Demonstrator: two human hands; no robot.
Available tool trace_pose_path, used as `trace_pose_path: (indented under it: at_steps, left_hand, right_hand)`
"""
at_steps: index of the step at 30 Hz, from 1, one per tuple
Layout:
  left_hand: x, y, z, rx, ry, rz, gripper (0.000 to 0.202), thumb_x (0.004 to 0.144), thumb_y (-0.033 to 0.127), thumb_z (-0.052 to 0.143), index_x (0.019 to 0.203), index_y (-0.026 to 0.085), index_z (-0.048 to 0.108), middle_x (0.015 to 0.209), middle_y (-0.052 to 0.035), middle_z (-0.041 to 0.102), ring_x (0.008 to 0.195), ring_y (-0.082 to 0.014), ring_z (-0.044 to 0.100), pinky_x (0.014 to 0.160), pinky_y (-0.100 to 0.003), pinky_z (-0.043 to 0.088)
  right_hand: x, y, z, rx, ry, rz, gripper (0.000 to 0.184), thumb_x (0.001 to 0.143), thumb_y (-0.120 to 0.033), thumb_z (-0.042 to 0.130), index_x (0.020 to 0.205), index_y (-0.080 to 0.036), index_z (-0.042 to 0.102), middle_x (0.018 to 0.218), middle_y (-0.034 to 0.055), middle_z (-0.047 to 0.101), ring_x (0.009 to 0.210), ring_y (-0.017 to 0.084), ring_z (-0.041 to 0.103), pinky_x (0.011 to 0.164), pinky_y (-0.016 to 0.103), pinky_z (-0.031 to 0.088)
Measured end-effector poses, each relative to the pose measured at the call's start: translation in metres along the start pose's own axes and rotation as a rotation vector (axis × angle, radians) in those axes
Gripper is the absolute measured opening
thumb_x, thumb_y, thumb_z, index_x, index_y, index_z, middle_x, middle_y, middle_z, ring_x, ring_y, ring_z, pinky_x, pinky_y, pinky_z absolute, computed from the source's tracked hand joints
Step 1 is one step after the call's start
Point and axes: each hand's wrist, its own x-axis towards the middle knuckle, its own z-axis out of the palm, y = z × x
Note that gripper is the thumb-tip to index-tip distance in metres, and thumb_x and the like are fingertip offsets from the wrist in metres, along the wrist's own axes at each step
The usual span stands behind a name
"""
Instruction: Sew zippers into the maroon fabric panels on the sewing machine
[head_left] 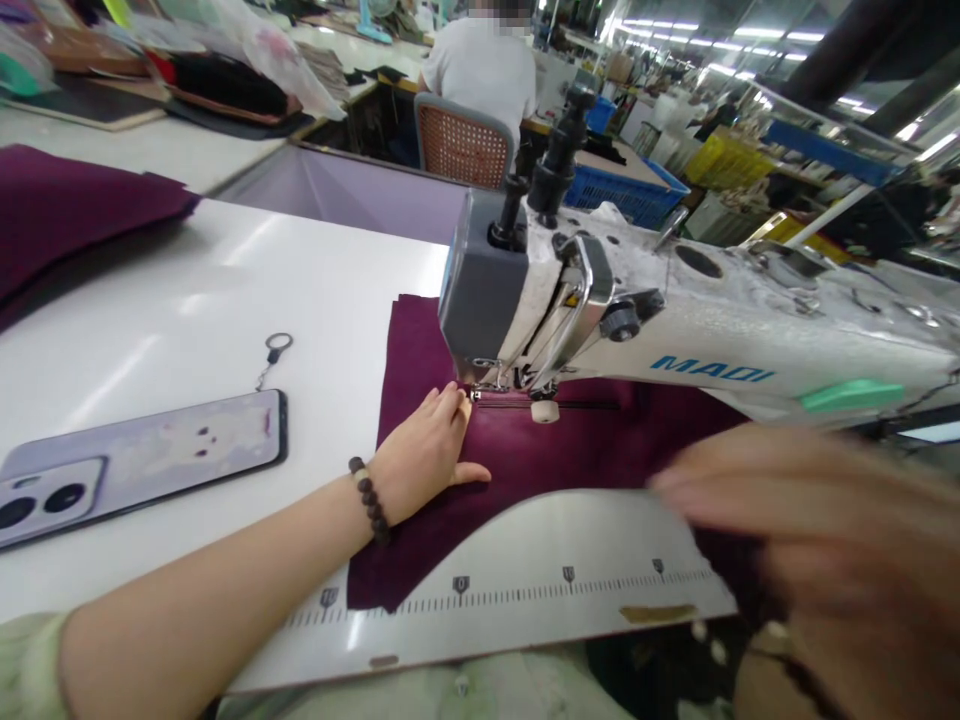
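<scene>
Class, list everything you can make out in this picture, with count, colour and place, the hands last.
Sewing machine: 1, white and grey, right side
Fabric piece: 1, dark purple, under the sewing machine
Other fabric: count unclear, purple, left edge
Phone: 1, lilac, left on the table
Key ring: 1, silver and black, beside the phone
Table: 1, white, beneath these
Chair: 1, brown and grey, behind the table
Co-worker: 1, pale shirt, on the chair
Blue crate: at least 1, blue, behind the sewing machine
Yellow container: at least 1, yellow, upper right
Ceiling lights: several, white, upper right
Bracelet: 1, dark, left wrist
Left hand: 1, bare, on the fabric piece
Right hand: 1, bare, blurred, lower right
</scene>
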Motion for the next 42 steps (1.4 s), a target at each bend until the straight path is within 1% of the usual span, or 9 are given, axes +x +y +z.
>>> trace_pose_path:
  at_steps: [2, 4, 5, 8, 11, 19, 24, 29, 42]
  left_hand:
    - [0.0, 0.001, -0.001, 0.018, -0.012, 0.002, 0.082, 0.069, 0.063, 0.056, 0.113, -0.006, 0.048, 0.118, -0.0276, 0.05, 0.117, -0.0338, 0.044, 0.102, -0.041, 0.032]
    - [0.0, 0.0, -0.001, 0.015, -0.009, 0.006, 0.08, 0.069, 0.063, 0.056, 0.113, -0.004, 0.048, 0.118, -0.0262, 0.051, 0.117, -0.0331, 0.044, 0.102, -0.041, 0.034]
    - [0.0, -0.001, -0.001, 0.007, -0.004, 0.01, 0.078, 0.069, 0.063, 0.056, 0.112, -0.002, 0.049, 0.118, -0.0254, 0.051, 0.117, -0.0327, 0.045, 0.101, -0.041, 0.034]
    - [0.0, -0.003, 0.0, -0.015, 0.021, 0.018, 0.074, 0.07, 0.061, 0.058, 0.111, 0.001, 0.049, 0.119, -0.0238, 0.051, 0.117, -0.0323, 0.045, 0.1, -0.042, 0.035]
    - [-0.001, -0.004, 0.0, -0.036, 0.038, 0.014, 0.07, 0.068, 0.059, 0.061, 0.11, 0.005, 0.05, 0.119, -0.0224, 0.051, 0.116, -0.0321, 0.046, 0.099, -0.043, 0.037]
    - [-0.001, -0.003, -0.005, -0.057, -0.001, 0.001, 0.07, 0.067, 0.055, 0.066, 0.109, 0.001, 0.052, 0.121, -0.0239, 0.05, 0.115, -0.0314, 0.048, 0.1, -0.038, 0.037]
    - [-0.001, -0.004, -0.004, -0.065, 0.006, 0.003, 0.069, 0.068, 0.055, 0.064, 0.111, 0.003, 0.051, 0.122, -0.0235, 0.049, 0.117, -0.0317, 0.046, 0.101, -0.041, 0.036]
    - [-0.001, -0.004, -0.004, -0.065, -0.021, -0.009, 0.07, 0.069, 0.056, 0.063, 0.113, 0.003, 0.05, 0.122, -0.022, 0.049, 0.117, -0.0315, 0.045, 0.101, -0.041, 0.035]
    - [0.0, -0.003, 0.0, -0.045, -0.001, -0.004, 0.075, 0.067, 0.059, 0.062, 0.111, 0.0, 0.051, 0.12, -0.0232, 0.052, 0.116, -0.0314, 0.047, 0.101, -0.04, 0.035]
  right_hand:
    - [-0.003, 0.001, 0.045, -0.153, -0.101, -0.083, 0.027, 0.085, -0.022, 0.045, 0.102, -0.032, 0.063, 0.09, 0.0059, 0.065, 0.086, 0.022, 0.061, 0.08, 0.036, 0.053]
    - [0.009, 0.015, 0.087, -0.312, -0.184, -0.079, 0.028, 0.088, -0.017, 0.04, 0.105, -0.019, 0.062, 0.096, 0.0097, 0.063, 0.096, 0.023, 0.057, 0.091, 0.042, 0.045]
    - [0.016, 0.024, 0.104, -0.36, -0.185, -0.049, 0.029, 0.088, -0.015, 0.039, 0.107, -0.015, 0.06, 0.102, 0.0118, 0.061, 0.103, 0.024, 0.054, 0.096, 0.045, 0.04]
    - [0.034, 0.05, 0.132, -0.414, -0.162, 0.041, 0.038, 0.087, -0.019, 0.044, 0.124, -0.012, 0.048, 0.121, 0.014, 0.052, 0.119, 0.025, 0.041, 0.102, 0.046, 0.031]
    - [0.036, 0.061, 0.136, -0.4, -0.152, 0.068, 0.041, 0.089, -0.024, 0.043, 0.129, -0.014, 0.043, 0.124, 0.0139, 0.051, 0.122, 0.024, 0.037, 0.102, 0.047, 0.029]
    - [0.029, 0.058, 0.139, -0.358, -0.11, 0.07, 0.042, 0.089, -0.021, 0.041, 0.13, -0.013, 0.041, 0.129, 0.0124, 0.047, 0.124, 0.024, 0.034, 0.103, 0.048, 0.026]
    - [0.03, 0.06, 0.142, -0.342, -0.12, 0.083, 0.04, 0.088, -0.018, 0.04, 0.127, -0.014, 0.044, 0.128, 0.0118, 0.048, 0.125, 0.024, 0.034, 0.104, 0.048, 0.026]
    - [0.03, 0.059, 0.139, -0.295, -0.117, 0.096, 0.039, 0.088, -0.018, 0.041, 0.127, -0.015, 0.046, 0.127, 0.0097, 0.049, 0.124, 0.024, 0.036, 0.105, 0.049, 0.023]
    - [0.03, 0.062, 0.137, -0.174, -0.1, 0.117, 0.04, 0.086, -0.018, 0.045, 0.125, -0.013, 0.047, 0.123, 0.0106, 0.053, 0.119, 0.023, 0.043, 0.105, 0.049, 0.027]
